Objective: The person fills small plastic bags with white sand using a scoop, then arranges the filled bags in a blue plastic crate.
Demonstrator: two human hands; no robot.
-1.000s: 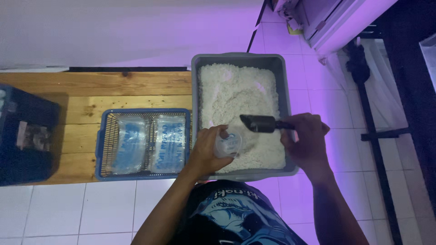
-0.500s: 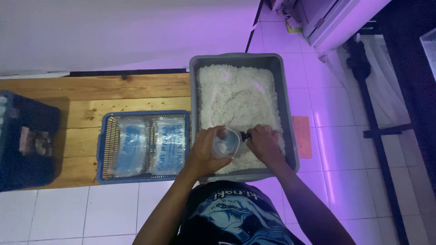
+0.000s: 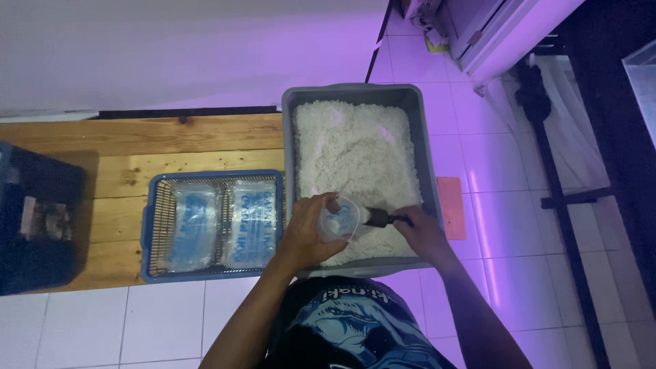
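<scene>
A grey tub (image 3: 428, 147) filled with white rice (image 3: 355, 150) stands in front of me. My left hand (image 3: 305, 234) grips a clear plastic bag (image 3: 339, 218), its mouth held open over the tub's near end. My right hand (image 3: 425, 234) holds a dark scoop (image 3: 380, 218) by the handle, its front end tipped into the bag's opening. Some white rice shows inside the bag.
A blue wire basket (image 3: 152, 229) with two filled clear bags (image 3: 222, 222) sits left of the tub on a low wooden platform (image 3: 137, 147). A dark box (image 3: 37, 219) stands at the far left. White floor tiles surround me, with dark furniture legs (image 3: 567, 198) on the right.
My right hand has brought the scoop from above the rice on the right down and left to the bag's mouth. The left hand has kept the bag in place.
</scene>
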